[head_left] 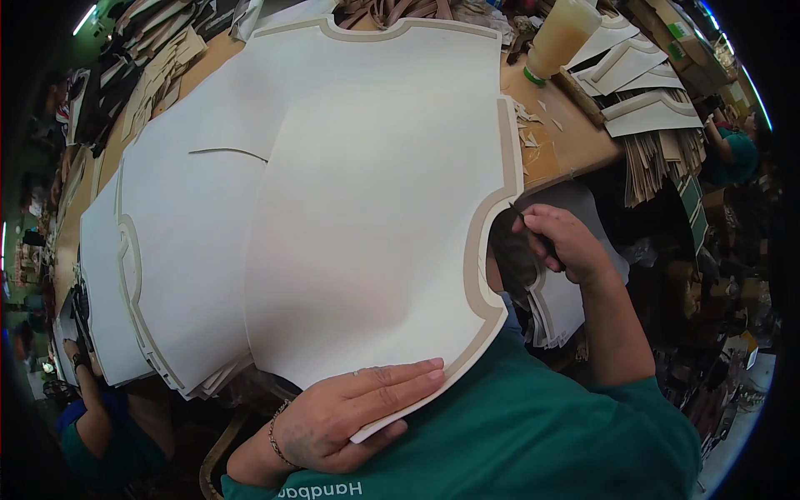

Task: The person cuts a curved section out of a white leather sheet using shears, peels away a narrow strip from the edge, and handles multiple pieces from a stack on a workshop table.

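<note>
Seemingly edge work: right hand (563, 242) pinches a tool (546, 245) beside the panel (375, 183), left hand (346, 417) clamps its edge. Following through likely needs steadiness.

A large panel (375, 192) lies over the middle of the table (579, 150), reaching past its near edge. Sheets (183, 208) lie to its left, partly beneath it. Behind the panel, on the far side of the table, is a heap of strips (387, 12). Cut pieces (167, 79) lie toward the table's far left. Scraps (528, 140) lie between panel and near right corner; behind them is a bottle (562, 42), with a bar (577, 93) just beside it. Right of that, stacked pieces (654, 115) lie at the table's right edge.
</note>
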Available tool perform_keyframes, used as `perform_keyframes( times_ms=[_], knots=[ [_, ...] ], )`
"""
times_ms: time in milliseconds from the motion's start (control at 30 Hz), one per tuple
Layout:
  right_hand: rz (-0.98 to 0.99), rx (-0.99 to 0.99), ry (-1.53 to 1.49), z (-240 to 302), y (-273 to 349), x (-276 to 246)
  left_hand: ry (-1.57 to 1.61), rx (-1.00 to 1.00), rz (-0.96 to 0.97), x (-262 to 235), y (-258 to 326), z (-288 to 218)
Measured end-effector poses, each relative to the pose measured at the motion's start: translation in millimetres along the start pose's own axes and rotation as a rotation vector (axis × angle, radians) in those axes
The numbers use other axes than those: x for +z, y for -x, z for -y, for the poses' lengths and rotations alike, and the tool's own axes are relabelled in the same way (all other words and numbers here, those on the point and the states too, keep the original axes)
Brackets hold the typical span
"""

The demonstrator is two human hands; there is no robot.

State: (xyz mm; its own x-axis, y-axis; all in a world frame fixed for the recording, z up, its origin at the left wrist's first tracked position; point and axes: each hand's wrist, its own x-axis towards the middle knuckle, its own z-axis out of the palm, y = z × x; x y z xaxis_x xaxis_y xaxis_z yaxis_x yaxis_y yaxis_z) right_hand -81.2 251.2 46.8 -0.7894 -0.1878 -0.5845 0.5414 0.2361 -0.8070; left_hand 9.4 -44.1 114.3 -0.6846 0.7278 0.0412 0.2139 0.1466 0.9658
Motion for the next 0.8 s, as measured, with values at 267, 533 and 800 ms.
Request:
perform_keyframes(
  times_ms=[267, 533, 800],
  knots=[
    [-0.027, -0.037, -0.06, -22, 10, 2, -0.046, -0.004, 0.057, -4, 1, 3],
    [-0.001, 0.016, -0.118, -29, 3, 7, -0.025, -0.008, 0.071, -1, 0, 1],
    [0.014, 0.014, -0.107, -21, -7, 5, -0.022, 0.002, -0.024, 8, 0, 2]
  ],
)
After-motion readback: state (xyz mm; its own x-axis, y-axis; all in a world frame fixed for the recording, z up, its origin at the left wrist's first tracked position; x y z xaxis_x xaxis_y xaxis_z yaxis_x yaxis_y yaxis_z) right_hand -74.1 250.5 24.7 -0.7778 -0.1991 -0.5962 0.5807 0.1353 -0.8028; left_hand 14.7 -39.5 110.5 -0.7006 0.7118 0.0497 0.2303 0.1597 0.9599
